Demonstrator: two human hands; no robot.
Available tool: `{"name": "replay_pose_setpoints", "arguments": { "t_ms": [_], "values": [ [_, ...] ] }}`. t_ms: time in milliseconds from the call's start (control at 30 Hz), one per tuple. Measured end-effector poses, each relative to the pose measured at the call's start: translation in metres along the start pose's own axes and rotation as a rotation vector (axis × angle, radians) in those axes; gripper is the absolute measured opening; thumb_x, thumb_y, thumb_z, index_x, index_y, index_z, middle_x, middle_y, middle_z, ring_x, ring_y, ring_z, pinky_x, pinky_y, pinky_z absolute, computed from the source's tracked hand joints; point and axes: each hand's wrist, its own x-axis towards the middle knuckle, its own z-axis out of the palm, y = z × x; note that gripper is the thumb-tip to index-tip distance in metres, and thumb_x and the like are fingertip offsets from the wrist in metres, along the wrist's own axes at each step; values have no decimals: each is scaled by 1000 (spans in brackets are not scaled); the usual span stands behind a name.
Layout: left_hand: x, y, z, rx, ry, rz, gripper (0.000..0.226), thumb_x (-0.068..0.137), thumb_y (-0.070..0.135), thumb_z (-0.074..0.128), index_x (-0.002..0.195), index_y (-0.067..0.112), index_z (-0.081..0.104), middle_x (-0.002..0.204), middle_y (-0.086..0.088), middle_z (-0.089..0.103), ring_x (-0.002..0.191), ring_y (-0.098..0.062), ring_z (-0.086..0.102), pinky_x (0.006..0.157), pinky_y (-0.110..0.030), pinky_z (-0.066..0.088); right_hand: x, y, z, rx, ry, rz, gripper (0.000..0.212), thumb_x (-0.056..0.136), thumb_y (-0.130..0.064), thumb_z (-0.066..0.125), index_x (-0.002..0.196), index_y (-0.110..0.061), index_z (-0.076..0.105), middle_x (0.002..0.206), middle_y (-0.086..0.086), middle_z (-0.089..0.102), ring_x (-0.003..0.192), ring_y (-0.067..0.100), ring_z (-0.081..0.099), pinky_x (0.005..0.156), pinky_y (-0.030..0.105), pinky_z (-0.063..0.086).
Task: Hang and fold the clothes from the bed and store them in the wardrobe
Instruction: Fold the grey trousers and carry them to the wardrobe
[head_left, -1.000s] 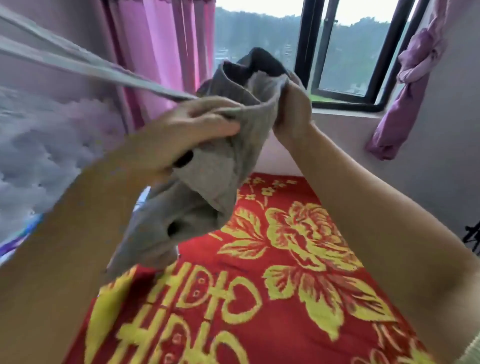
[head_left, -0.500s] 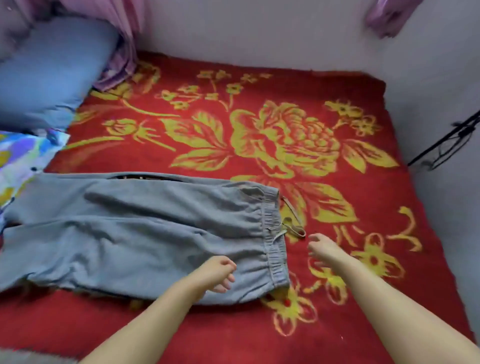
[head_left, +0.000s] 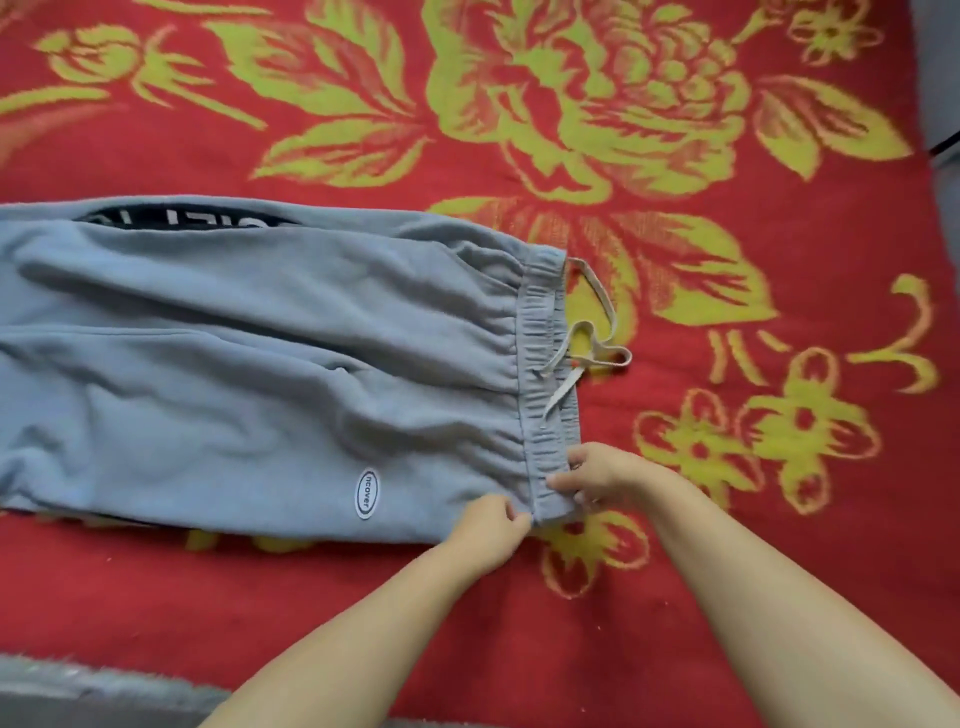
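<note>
Currently we are pinching the grey sweatpants, lying flat across the frame's left half on the red blanket, with left hand and right hand at the lower waistband corner; we are judging the fleece soft, floppy and best gripped there.

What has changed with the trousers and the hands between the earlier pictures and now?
One second ago both hands held the grey trousers up in the air. Then the trousers were laid flat on the red blanket and let go. Now the left hand and right hand have moved to the near corner of the waistband and pinch it. Since being laid down, the trousers lie the same way.
</note>
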Motion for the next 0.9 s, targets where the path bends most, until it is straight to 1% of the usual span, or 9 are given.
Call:
{"name": "replay_pose_setpoints", "arguments": {
  "t_ms": [167, 267, 367, 467, 533, 600, 700, 833, 900],
  "values": [
    [-31, 7, 28, 120, 219, 72, 33, 92, 46, 50, 103, 14, 53, 108, -4, 56, 109, -23, 53, 88, -38, 44, -30, -7, -30, -240, -390, 218, 9, 93, -7, 61, 86, -13, 64, 68, -3, 71, 63, 9, 69, 59, 27, 57],
    [-27, 22, 31, -61, 316, 67, 39, 91, 44, 54, 117, 16, 49, 114, -1, 52, 115, -20, 49, 92, -34, 43, -18, -39, -70, -463, 112, 43, 18, 91, -9, 56, 99, -2, 70, 81, 6, 74, 70, 18, 65, 64, 27, 49],
    [-8, 47, 43, -42, 319, -44, 68, 88, 57, 56, 131, 8, 38, 128, -8, 43, 125, -26, 40, 101, -36, 38, 9, -87, -100, -359, 749, -238, 36, 94, -18, 51, 126, -3, 59, 124, 18, 63, 111, 31, 59, 88, 34, 45],
    [18, 64, 58, 141, 285, -211, 88, 80, 69, 56, 136, 6, 29, 132, -7, 35, 127, -25, 34, 98, -41, 41, 45, -122, -102, -293, 684, -256, 85, 90, -49, 60, 153, -9, 19, 153, 16, 32, 138, 33, 35, 106, 42, 36],
    [34, 66, 62, 264, 316, -260, 77, 86, 56, 58, 136, 5, 28, 134, -8, 34, 127, -24, 35, 95, -41, 44, 65, -132, -93, -216, 589, -231, 102, 83, -56, 66, 154, -9, 9, 153, 13, 30, 137, 31, 35, 102, 40, 40],
    [40, 60, 59, 333, 323, -226, 58, 90, 35, 57, 133, 5, 30, 135, -11, 36, 126, -25, 38, 96, -37, 45, 78, -131, -83, -44, 507, -251, 92, 83, -41, 73, 148, -4, 20, 135, 7, 48, 119, 24, 51, 86, 32, 45],
    [29, 52, 51, 282, 199, -141, 51, 90, 23, 60, 128, 5, 32, 134, -14, 41, 126, -28, 43, 98, -36, 42, 79, -121, -76, 34, 560, -402, 33, 86, -13, 63, 116, -3, 55, 93, 2, 57, 85, 16, 54, 71, 27, 42],
    [-4, 78, 32, 304, -16, -62, 40, 95, 23, 52, 126, 0, 40, 131, -21, 50, 121, -36, 52, 95, -41, 43, 45, -99, -103, -87, 772, -463, 39, 90, -14, 52, 129, -14, 50, 120, 9, 62, 109, 28, 57, 79, 30, 37],
    [-20, 110, 31, 279, -236, 88, 30, 96, 19, 51, 114, -4, 55, 112, -27, 62, 101, -39, 62, 77, -30, 49, 25, -68, -126, -102, 832, -408, 42, 90, -15, 52, 133, -15, 49, 128, 13, 60, 118, 34, 55, 84, 33, 39]
  ]
}}
